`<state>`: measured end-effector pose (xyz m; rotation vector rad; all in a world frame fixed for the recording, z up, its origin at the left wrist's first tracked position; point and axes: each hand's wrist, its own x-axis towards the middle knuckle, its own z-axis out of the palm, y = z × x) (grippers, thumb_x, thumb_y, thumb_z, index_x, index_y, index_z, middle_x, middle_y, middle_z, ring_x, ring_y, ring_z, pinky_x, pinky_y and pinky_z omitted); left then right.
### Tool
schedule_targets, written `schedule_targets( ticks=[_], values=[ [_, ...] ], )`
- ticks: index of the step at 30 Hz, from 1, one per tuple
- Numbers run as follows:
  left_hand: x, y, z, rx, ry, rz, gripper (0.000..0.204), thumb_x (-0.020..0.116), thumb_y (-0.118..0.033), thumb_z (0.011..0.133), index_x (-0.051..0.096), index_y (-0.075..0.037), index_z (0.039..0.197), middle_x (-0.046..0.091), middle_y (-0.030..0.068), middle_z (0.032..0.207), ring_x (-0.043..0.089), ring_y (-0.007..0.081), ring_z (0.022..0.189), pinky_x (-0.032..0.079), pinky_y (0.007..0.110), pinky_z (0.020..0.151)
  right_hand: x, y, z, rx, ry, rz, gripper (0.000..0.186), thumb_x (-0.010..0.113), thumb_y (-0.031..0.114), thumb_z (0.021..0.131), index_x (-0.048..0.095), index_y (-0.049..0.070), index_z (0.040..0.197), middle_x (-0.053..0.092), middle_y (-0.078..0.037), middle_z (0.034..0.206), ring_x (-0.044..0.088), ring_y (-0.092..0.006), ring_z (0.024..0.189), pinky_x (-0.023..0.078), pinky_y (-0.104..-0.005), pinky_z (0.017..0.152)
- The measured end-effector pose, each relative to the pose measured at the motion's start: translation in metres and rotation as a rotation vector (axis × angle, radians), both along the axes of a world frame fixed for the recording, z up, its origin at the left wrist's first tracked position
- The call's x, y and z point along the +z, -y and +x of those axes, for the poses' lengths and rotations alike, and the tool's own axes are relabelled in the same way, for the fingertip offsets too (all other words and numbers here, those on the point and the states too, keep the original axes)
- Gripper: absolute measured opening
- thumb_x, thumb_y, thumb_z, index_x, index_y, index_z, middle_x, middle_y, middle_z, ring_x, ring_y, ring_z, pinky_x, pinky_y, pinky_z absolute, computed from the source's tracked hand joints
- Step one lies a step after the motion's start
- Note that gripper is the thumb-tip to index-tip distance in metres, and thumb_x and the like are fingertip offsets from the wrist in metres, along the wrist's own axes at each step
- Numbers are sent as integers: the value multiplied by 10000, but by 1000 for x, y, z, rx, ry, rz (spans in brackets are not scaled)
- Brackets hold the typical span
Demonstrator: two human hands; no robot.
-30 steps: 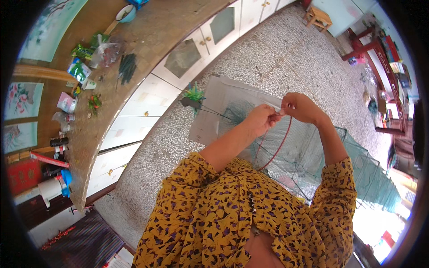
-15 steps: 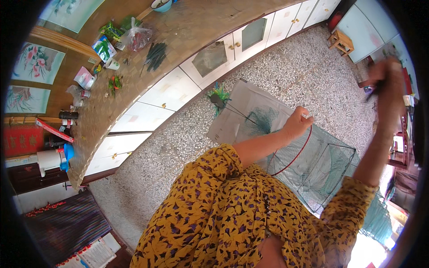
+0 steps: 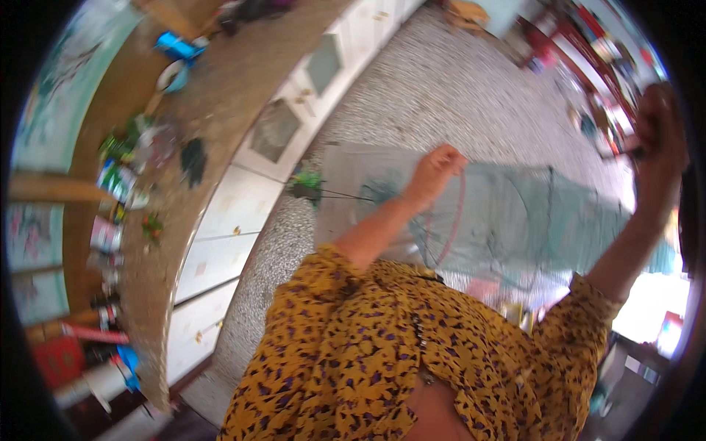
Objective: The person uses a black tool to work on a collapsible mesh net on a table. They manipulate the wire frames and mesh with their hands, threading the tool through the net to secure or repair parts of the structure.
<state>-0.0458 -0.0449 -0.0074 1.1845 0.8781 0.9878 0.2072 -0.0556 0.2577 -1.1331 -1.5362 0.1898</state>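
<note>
My left hand (image 3: 440, 175) is closed on the top of a thin red hoop (image 3: 457, 213), which curves down from my fingers toward my body. From the hoop a long green mesh net (image 3: 507, 213) with dark frame bars stretches out to the right. The gathered end of the net lies left of that hand, with dark cords (image 3: 342, 195) running to a small bundle with green strands (image 3: 307, 182). My right hand (image 3: 660, 136) is raised at the far right edge, apart from the hoop. Motion blur hides its fingers and anything in them.
Beneath the net's gathered end is a flat grey sheet (image 3: 340, 165) on the speckled floor (image 3: 426, 81). A long counter (image 3: 220, 110) with white cupboards (image 3: 220, 206) runs along the left, holding bags and small items. A wooden stool (image 3: 467, 13) stands at the far side.
My view has turned to the right, so the counter stands steeper and the net spreads out to the right. My right hand has moved outward to the right edge; my left hand keeps the hoop.
</note>
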Motion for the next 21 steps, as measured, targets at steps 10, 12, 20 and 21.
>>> schedule_targets(
  ticks=[10, 12, 20, 21],
  values=[
    [24, 24, -27, -108, -267, 236, 70, 530, -75, 922, 550, -52, 985, 583, 0, 897, 525, 56, 739, 473, 206, 691, -152, 12, -54, 289, 361, -463, 98, 573, 164, 865, 583, 87, 924, 624, -65, 845, 605, -237, 786, 483, -322, 693],
    [23, 24, -27, -96, -296, 276, 83, 526, -66, 922, 543, -46, 1001, 571, 5, 913, 522, 57, 743, 473, 208, 695, -170, 7, -60, 258, 451, -415, 99, 565, 180, 860, 595, 97, 904, 627, -57, 858, 595, -272, 823, 485, -358, 709],
    [12, 30, -35, -8, -375, 231, 89, 503, -58, 931, 527, -24, 1010, 555, 39, 1039, 517, 60, 788, 470, 215, 729, -222, -11, -75, 256, 524, -427, 99, 563, 201, 838, 614, 123, 873, 617, -48, 860, 580, -266, 902, 480, -390, 769],
    [10, 32, -33, 2, -355, 201, 90, 502, -63, 933, 526, -21, 1008, 558, 41, 1047, 518, 61, 793, 468, 214, 735, -229, -10, -76, 262, 521, -422, 99, 564, 197, 836, 616, 122, 875, 620, -47, 862, 581, -265, 904, 481, -391, 768]
  ],
)
